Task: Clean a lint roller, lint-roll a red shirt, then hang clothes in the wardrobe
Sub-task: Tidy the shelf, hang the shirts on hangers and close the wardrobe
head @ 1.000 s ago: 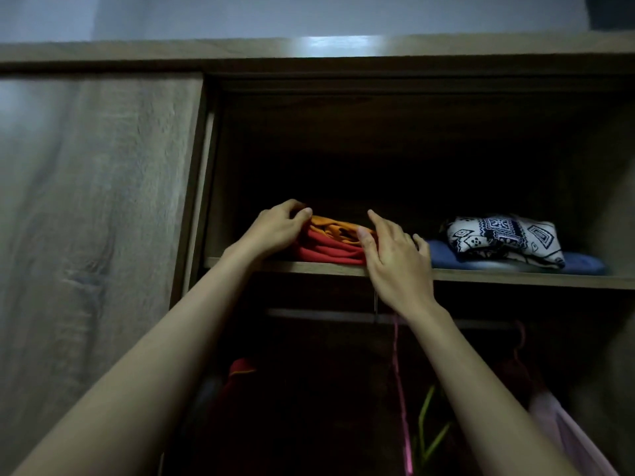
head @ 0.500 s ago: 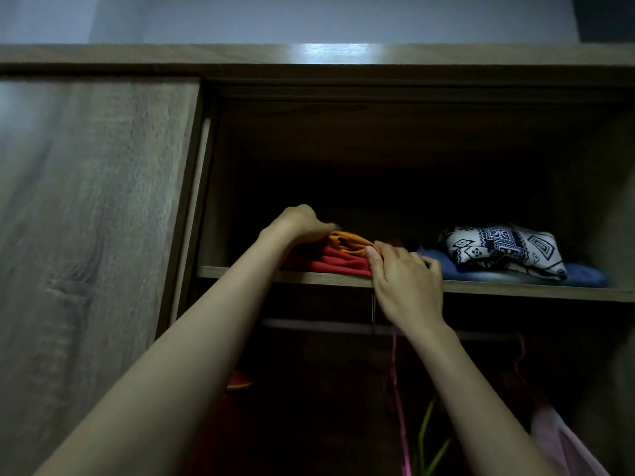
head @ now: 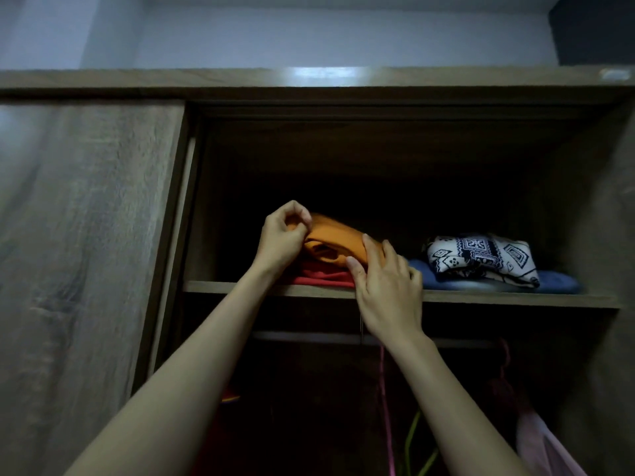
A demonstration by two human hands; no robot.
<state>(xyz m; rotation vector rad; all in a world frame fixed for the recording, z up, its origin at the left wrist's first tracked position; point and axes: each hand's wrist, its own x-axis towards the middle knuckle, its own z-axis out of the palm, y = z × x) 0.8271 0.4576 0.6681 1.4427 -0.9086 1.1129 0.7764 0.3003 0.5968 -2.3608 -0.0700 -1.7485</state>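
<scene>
While both arms reach up into the open wardrobe (head: 378, 139), I have a folded orange garment (head: 338, 240) in hand at centre frame. My left hand (head: 285, 240) pinches its left end, fingers curled. My right hand (head: 385, 286) clasps its right end, thumb under the fold and fingers over it.

- Red shirt (head: 323, 274): folded flat on the shelf (head: 481, 298), directly beneath the orange piece, which is tilted with its left end raised.
- Right of frame, same shelf: patterned black-and-white bundle (head: 481, 261) on top of a blue garment (head: 556, 285).
- Lower frame: rail (head: 309, 337) with a pink hanger (head: 385, 407); too dark to read more.

Step, as I judge it: clearing the orange piece to get at the red shirt. Next move calls for lifting the orange clear without dragging the red fold off the shelf edge.
</scene>
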